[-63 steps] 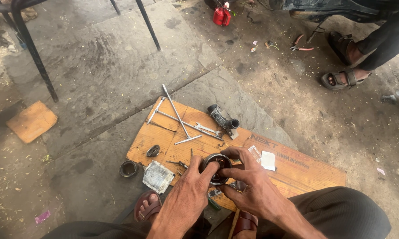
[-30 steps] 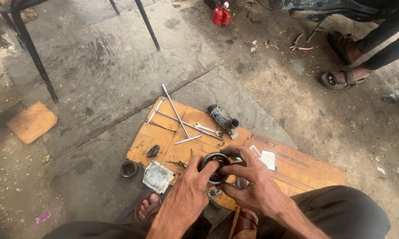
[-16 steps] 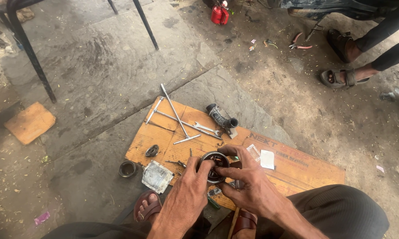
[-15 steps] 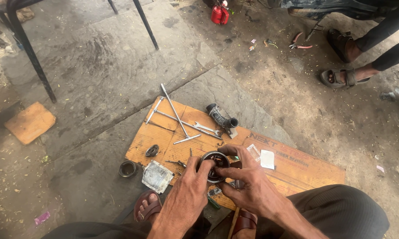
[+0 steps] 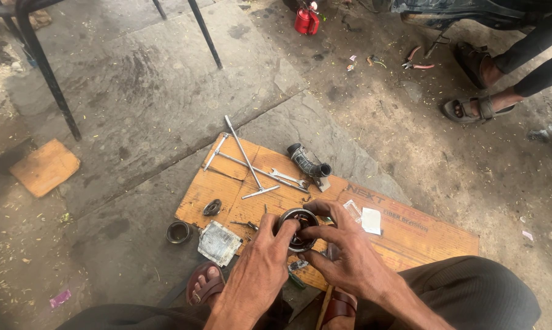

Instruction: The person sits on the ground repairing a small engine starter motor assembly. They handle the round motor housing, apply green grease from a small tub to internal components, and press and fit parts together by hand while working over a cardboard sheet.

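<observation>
Head view, hands: the left hand (image 5: 260,269) and the right hand (image 5: 343,260) meet over the near edge of a cardboard sheet (image 5: 410,229) laid on the concrete floor (image 5: 135,91)
Held part: a round metal ring (image 5: 297,227), dark inside, sits between both hands just above the cardboard
Left grip: fingers closed on the ring's left rim, thumb reaching over the top
Right grip: fingers curled round the ring's right side and lower edge, closed on it; what they press inside the ring is too small to tell, possibly a smaller part
On the cardboard, far side: two long T-handle wrenches (image 5: 245,156) lie crossed, a flat spanner (image 5: 288,179) just beside them, a black ribbed rubber hose piece (image 5: 308,162) at the back edge
On the cardboard, near the hands: a small dark ring-shaped part (image 5: 212,207) to the left, a white paper slip (image 5: 371,220) to the right
Off the cardboard, left: a dark round cup-like part (image 5: 178,231) on the floor, next to a flat grey metal cover (image 5: 218,242)
Below the hands: the person's sandalled foot (image 5: 203,283) and dark trousers (image 5: 471,293)
Farther off: an orange board (image 5: 44,167) at left, a red can (image 5: 304,20) at top, pliers (image 5: 418,61) on the ground, another person's sandalled feet (image 5: 471,110) at upper right
</observation>
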